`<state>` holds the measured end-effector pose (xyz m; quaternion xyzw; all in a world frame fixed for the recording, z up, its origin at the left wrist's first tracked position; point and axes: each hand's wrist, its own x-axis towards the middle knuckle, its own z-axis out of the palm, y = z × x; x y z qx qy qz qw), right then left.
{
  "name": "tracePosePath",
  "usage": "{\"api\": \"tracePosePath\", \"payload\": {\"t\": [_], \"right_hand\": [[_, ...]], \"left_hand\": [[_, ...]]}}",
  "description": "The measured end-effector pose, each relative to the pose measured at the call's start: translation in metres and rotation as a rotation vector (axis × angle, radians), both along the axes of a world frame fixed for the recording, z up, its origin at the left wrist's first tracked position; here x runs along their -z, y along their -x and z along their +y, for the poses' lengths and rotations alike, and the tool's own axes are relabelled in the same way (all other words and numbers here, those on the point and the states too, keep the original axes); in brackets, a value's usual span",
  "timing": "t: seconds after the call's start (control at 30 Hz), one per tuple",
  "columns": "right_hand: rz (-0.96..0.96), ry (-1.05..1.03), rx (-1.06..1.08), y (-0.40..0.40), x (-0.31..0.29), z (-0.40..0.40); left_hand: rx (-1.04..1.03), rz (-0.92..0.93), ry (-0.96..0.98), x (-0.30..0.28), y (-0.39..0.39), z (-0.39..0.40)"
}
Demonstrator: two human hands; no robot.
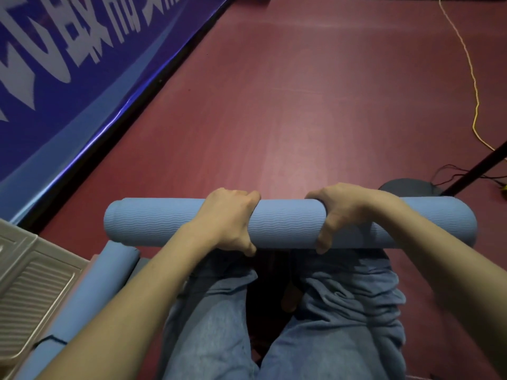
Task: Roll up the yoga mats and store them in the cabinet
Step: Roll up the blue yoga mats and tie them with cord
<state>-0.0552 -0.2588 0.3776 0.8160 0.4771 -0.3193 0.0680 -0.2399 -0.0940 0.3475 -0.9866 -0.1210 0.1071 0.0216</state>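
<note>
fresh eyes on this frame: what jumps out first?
A fully rolled blue yoga mat lies crosswise at centre, gripped by the left hand and right hand above the person's jeans. A second rolled blue mat lies lower left beside a grey ribbed cabinet, and a blue banner fills the upper left.

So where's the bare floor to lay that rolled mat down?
Ahead of the rolled blue foam mat, the dark red floor lies bare between the blue banner and yellow cord. Lower left is crowded: second blue roll, grey ribbed cabinet.

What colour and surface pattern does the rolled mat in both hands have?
Light blue rolled mat with fine wavy ridges, clearest in the head view.
</note>
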Motion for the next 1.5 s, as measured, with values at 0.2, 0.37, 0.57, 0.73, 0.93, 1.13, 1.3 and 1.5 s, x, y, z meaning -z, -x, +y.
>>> {"api": "tracePosePath", "payload": {"t": [0.2,0.37,0.57,0.73,0.93,1.13,1.3,1.5], "right_hand": [[0.064,0.064,-0.088,0.050,-0.012,-0.034],[0.092,-0.020,-0.040,0.061,0.001,-0.052],[0.032,-0.310,0.011,0.054,-0.002,-0.057],[-0.138,-0.239,-0.049,0.057,-0.007,-0.059],[-0.353,-0.146,-0.124,0.070,0.013,-0.044],[-0.352,-0.123,-0.131,0.058,0.013,-0.033],[-0.227,-0.074,-0.098,0.042,0.008,-0.025],[-0.128,-0.077,-0.046,0.034,0.006,-0.009]], "left_hand": [[-0.001,0.120,0.124,-0.019,0.051,-0.023],[-0.011,0.204,0.134,-0.017,0.059,-0.028],[-0.112,0.311,0.385,-0.024,0.019,-0.001],[-0.110,0.306,0.560,-0.015,0.003,0.011],[-0.036,0.222,0.636,-0.012,-0.008,0.027],[0.028,-0.053,0.538,-0.009,0.013,0.022],[0.072,0.089,0.176,-0.026,0.014,0.005],[-0.023,0.148,0.080,-0.005,0.014,-0.009]]}}
